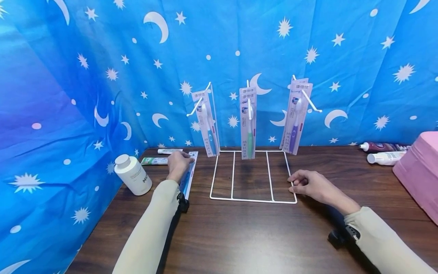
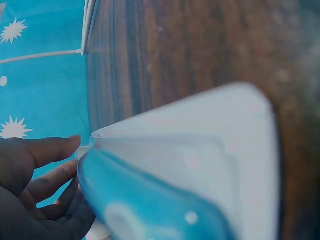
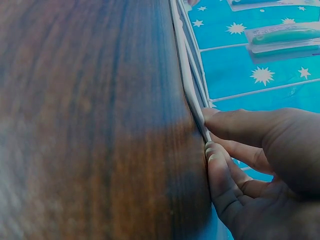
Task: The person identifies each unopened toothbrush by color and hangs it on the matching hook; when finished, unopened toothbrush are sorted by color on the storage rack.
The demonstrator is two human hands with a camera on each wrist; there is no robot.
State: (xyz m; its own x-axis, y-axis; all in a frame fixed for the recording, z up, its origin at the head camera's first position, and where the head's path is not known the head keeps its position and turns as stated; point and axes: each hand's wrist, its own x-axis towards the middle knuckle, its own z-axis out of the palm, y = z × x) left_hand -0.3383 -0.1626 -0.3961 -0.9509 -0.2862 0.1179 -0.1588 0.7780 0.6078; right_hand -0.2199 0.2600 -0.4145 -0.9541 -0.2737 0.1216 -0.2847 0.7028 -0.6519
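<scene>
In the head view a packaged blue toothbrush (image 1: 187,179) lies on the table, left of a white wire display rack (image 1: 253,200). My left hand (image 1: 178,165) pinches the far end of this package; the left wrist view shows its thumb and fingers around that end. At the rack's right side, my right hand (image 1: 309,184) pinches the base wire, thumb and fingers on either side of it in the right wrist view. On the rack's hooks hang packaged toothbrushes: blue (image 1: 207,125) on the left, green (image 1: 248,125) in the middle, purple (image 1: 296,121) on the right.
A white bottle (image 1: 133,175) and toothpaste tubes, one green and white (image 1: 154,161), stand or lie at left. Further tubes (image 1: 386,158) lie at the back right beside a pink container (image 1: 419,175). A blue star-patterned cloth (image 1: 219,34) hangs behind the table.
</scene>
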